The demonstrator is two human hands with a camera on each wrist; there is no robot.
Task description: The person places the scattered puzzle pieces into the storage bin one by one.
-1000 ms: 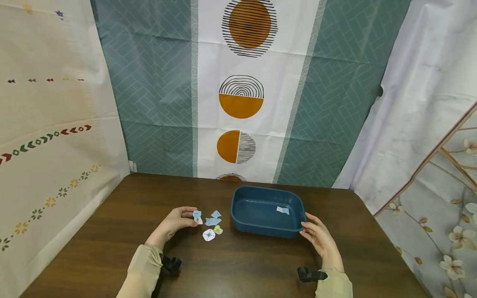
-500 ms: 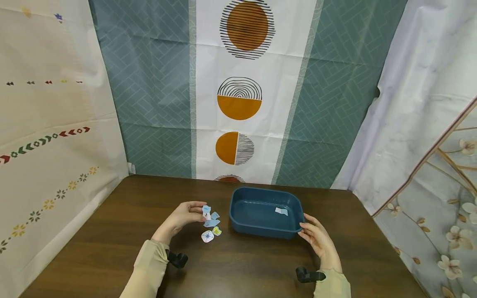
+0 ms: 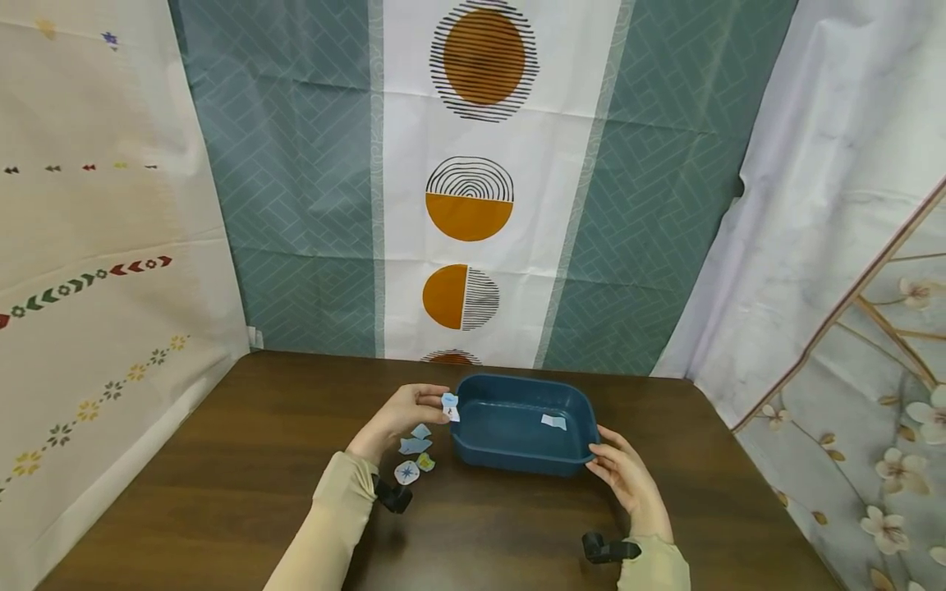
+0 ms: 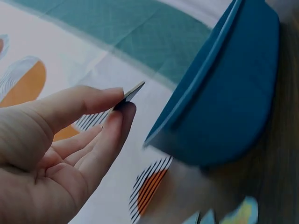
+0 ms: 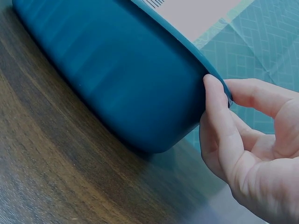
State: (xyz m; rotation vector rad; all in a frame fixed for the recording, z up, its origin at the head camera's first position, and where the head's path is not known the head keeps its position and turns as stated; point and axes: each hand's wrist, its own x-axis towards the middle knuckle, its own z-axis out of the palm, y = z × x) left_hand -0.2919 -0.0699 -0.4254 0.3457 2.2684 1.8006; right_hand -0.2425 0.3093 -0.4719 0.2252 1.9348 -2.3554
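My left hand (image 3: 402, 416) pinches a small, flat, light blue and white printed piece (image 3: 450, 408) between thumb and fingers, right at the left rim of a dark blue rectangular plastic bin (image 3: 510, 462). Seen edge-on in the left wrist view, the piece (image 4: 134, 91) is thin and stiff, close beside the bin's wall (image 4: 219, 107). At the bin's right front corner, my right hand (image 3: 628, 476) grips the rim, thumb and fingers on either side of it. Inside the bin lies another light blue and white piece (image 3: 553, 422).
Several flat pieces lie on the brown wooden table (image 3: 296, 460) left of the bin: light blue ones (image 3: 415, 446), a yellow-green one (image 3: 424, 462) and a rounded white one with a blue compass star (image 3: 406, 472). Patterned cloths (image 3: 310, 205) hang behind and at both sides.
My left hand has carried the blue and white piece rightward, from left of the loose pieces to the bin's left rim. My right hand keeps its grip on the bin.
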